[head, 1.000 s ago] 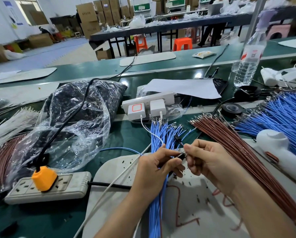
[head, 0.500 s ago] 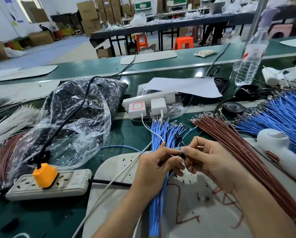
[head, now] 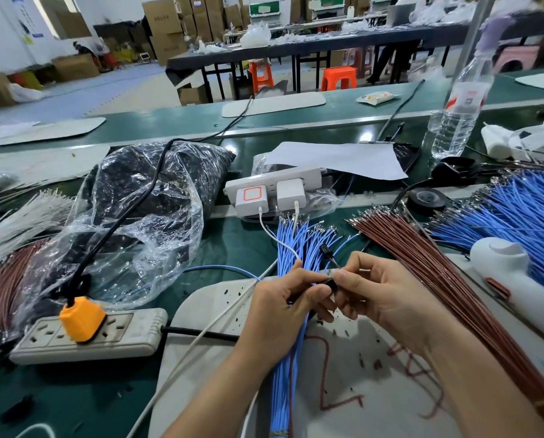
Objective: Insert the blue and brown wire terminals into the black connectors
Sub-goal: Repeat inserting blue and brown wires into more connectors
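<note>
My left hand (head: 291, 298) pinches a small black connector (head: 330, 283) over the grey work mat (head: 343, 390). My right hand (head: 381, 295) meets it from the right and pinches a thin wire at the connector; the wire's far end with a small dark piece (head: 325, 250) sticks up and away. What colour this wire is I cannot tell. A bundle of blue wires (head: 299, 241) with metal terminals runs under my left hand. A fan of brown wires (head: 422, 257) lies to the right of my right hand.
A larger heap of blue wires (head: 523, 213) and a white tool (head: 511, 273) lie at the right. A power strip (head: 87, 336) with an orange plug sits at the left, beside a plastic bag (head: 131, 222). White chargers (head: 270, 194), black tape roll (head: 427, 199) and water bottle (head: 460, 115) stand behind.
Both hands stay together at the connector; the right hand's fingers have shifted slightly along the wire. The wire's free end keeps pointing up and away.
</note>
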### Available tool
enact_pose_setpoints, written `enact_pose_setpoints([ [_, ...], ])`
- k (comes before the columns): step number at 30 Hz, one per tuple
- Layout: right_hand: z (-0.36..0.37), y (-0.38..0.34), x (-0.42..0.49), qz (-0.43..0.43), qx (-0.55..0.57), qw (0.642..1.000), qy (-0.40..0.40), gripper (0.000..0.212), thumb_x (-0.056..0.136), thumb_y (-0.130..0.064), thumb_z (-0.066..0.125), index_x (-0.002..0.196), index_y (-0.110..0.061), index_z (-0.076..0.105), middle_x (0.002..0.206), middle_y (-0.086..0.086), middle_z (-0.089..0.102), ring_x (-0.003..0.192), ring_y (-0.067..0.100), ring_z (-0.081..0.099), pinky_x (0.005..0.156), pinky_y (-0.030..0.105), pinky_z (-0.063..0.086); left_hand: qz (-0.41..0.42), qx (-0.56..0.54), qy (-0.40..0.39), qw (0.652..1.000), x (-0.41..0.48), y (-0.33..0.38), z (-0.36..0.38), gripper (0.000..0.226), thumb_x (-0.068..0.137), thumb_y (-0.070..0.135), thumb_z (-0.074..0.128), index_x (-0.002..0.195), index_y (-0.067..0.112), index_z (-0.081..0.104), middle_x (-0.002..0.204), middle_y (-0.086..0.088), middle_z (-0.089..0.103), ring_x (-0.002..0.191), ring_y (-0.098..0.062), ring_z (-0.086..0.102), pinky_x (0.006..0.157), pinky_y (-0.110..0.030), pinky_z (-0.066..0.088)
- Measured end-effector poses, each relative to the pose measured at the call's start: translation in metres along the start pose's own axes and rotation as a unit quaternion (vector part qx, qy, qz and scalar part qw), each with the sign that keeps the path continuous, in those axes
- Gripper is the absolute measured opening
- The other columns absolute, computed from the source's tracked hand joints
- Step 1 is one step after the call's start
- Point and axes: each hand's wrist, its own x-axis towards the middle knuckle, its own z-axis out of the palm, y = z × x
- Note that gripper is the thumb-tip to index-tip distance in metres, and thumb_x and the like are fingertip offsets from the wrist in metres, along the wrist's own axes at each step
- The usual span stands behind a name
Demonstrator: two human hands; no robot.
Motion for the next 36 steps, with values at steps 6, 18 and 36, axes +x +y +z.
enact_pose_setpoints([
  [6, 0.009, -0.004, -0.002, -0.117, -0.026, 0.991, 0.055, 0.011, 0.078, -0.011, 0.063, 0.081, -0.002, 0.057, 0.056, 0.009, 0.058, 0.048, 0.018, 0.051, 0.046, 0.022, 0.044, 0.031, 0.041, 0.049, 0.998, 0.0, 0.002, 0.002, 0.016, 0.082, 0.019, 0.065, 0.093, 0.03, 0.063, 0.072, 0.013, 0.07, 0.062, -0.006, 0.065, 0.069, -0.018, 0.051],
  [18, 0.024, -0.001, -0.009, -0.163, -0.031, 0.984, 0.067, 0.015, 0.085, 0.005, 0.06, 0.084, -0.007, 0.069, 0.067, 0.015, 0.069, 0.058, 0.025, 0.065, 0.057, 0.027, 0.055, 0.04, 0.048, 0.072, 0.995, 0.002, 0.001, 0.0, 0.027, 0.092, 0.017, 0.051, 0.1, 0.042, 0.053, 0.1, 0.016, 0.066, 0.097, -0.006, 0.063, 0.083, -0.018, 0.045],
  [36, 0.014, 0.001, -0.007, -0.168, -0.224, 0.953, 0.114, 0.013, 0.087, -0.007, 0.066, 0.074, -0.01, 0.065, 0.058, 0.006, 0.068, 0.047, 0.02, 0.064, 0.048, 0.023, 0.051, 0.068, 0.155, 0.054, 0.984, 0.002, -0.003, -0.003, 0.02, 0.083, 0.014, 0.066, 0.101, 0.018, 0.07, 0.09, 0.026, 0.065, 0.093, -0.005, 0.064, 0.085, -0.03, 0.051],
])
